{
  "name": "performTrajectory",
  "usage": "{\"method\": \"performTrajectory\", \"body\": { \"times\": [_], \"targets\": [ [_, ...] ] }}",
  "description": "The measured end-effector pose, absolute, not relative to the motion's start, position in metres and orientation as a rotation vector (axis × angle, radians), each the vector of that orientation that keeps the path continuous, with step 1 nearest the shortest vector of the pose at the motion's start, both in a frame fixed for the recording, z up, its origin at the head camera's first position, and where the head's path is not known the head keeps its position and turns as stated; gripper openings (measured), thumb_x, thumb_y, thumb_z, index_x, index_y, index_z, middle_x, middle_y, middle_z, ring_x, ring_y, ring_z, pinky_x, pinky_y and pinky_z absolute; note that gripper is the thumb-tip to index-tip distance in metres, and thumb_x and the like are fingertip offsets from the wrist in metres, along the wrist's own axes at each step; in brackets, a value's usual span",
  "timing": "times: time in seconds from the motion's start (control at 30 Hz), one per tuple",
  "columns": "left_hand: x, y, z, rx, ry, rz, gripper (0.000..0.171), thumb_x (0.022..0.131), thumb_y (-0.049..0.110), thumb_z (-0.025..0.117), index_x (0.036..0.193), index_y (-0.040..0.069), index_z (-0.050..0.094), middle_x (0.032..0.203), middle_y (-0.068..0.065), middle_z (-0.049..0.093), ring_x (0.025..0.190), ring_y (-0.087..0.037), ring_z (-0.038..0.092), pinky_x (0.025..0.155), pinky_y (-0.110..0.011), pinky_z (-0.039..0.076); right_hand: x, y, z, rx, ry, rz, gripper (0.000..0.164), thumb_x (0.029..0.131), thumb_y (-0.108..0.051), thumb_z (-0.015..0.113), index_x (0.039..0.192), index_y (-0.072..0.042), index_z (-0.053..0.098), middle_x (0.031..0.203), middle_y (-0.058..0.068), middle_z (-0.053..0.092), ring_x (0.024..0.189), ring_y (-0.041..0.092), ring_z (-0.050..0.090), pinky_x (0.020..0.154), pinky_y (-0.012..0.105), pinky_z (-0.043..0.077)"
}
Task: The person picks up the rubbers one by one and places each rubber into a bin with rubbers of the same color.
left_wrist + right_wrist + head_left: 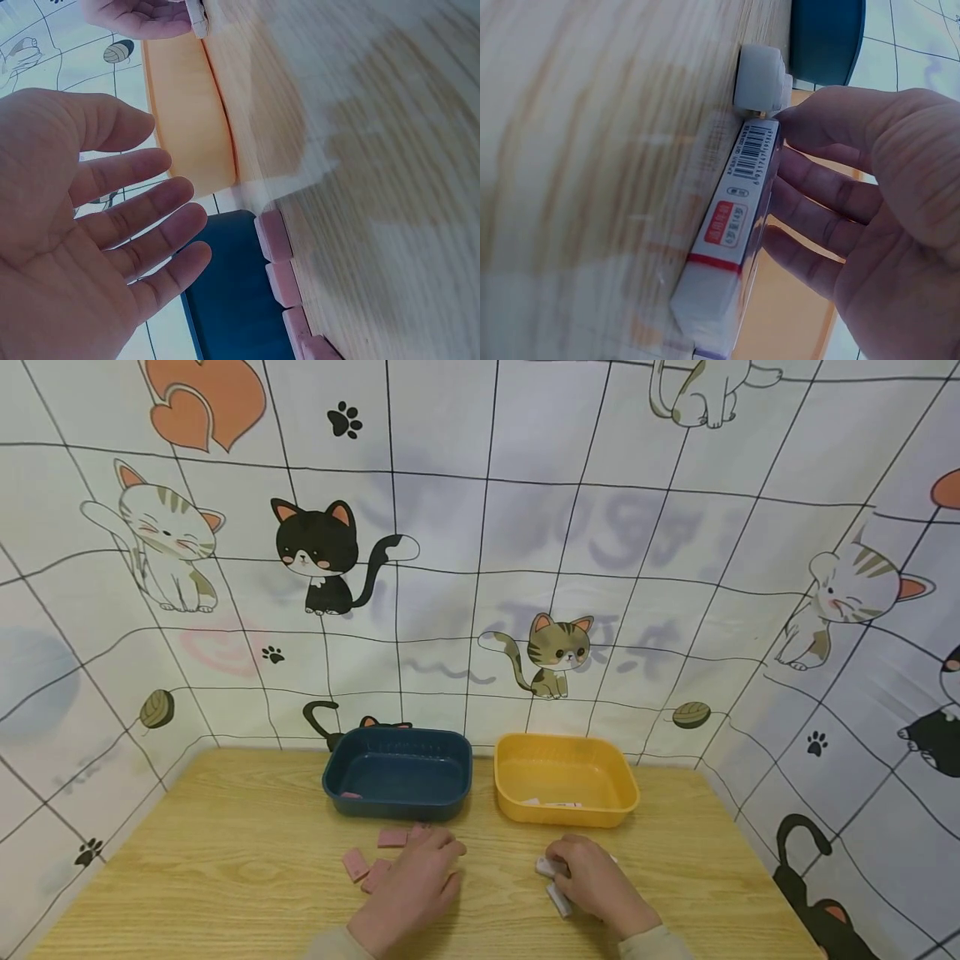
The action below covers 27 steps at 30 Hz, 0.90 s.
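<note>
My left hand (412, 881) hovers over the pink erasers (356, 864), its fingers relaxed and a little spread. In the left wrist view the left palm (67, 232) shows with nothing held. In the head view my right hand (592, 878) is at the white erasers (559, 900), thumb and index pinching one white eraser (759, 79) at its end. Beside those fingers (817, 199), in the right wrist view, lies a white eraser in a printed sleeve (727, 225) with a barcode and a red band. The right index fingertip is hidden there.
A dark blue bin (397, 810) stands at the back left with a pink eraser inside. To its right a yellow bin (566, 814) contains white pieces. Both stand on a wooden table (225, 852), close to a cat-patterned cloth (450, 610) that rises behind.
</note>
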<state>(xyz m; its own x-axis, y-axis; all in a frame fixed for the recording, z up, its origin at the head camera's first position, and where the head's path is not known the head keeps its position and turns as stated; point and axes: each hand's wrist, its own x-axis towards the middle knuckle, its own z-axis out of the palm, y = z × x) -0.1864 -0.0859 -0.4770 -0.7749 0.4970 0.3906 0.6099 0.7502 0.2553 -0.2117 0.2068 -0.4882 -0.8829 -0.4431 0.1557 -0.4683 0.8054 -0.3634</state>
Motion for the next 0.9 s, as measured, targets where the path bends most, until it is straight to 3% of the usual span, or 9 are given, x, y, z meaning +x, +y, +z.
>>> {"method": "performTrajectory", "body": {
  "times": [0.57, 0.9],
  "targets": [
    [-0.194, -0.076, -0.476, -0.888, -2.661, -0.559, 0.017, 0.092, 0.011, 0.071, 0.108, 0.008, 0.072, 0.103, 0.001, 0.062, 0.094, -0.018, 0.058, 0.086, -0.039, 0.050, -0.220, 0.207, -0.486, 0.755, -2.841, 0.535, 0.020, 0.083, -0.001, 0.075, 0.100, -0.010, 0.075, 0.093, -0.005, 0.065, 0.080, 0.007, 0.058, 0.070, 0.031, 0.053],
    [-0.200, -0.070, -0.478, -0.917, -2.621, -0.571, 0.016, 0.091, 0.009, 0.071, 0.106, 0.007, 0.072, 0.100, 0.001, 0.061, 0.090, -0.017, 0.057, 0.084, -0.038, 0.050, -0.221, 0.208, -0.479, 0.808, -2.745, 0.513, 0.021, 0.080, 0.001, 0.079, 0.100, -0.007, 0.074, 0.090, -0.003, 0.062, 0.076, 0.005, 0.051, 0.065, 0.027, 0.051]
  ]
}}
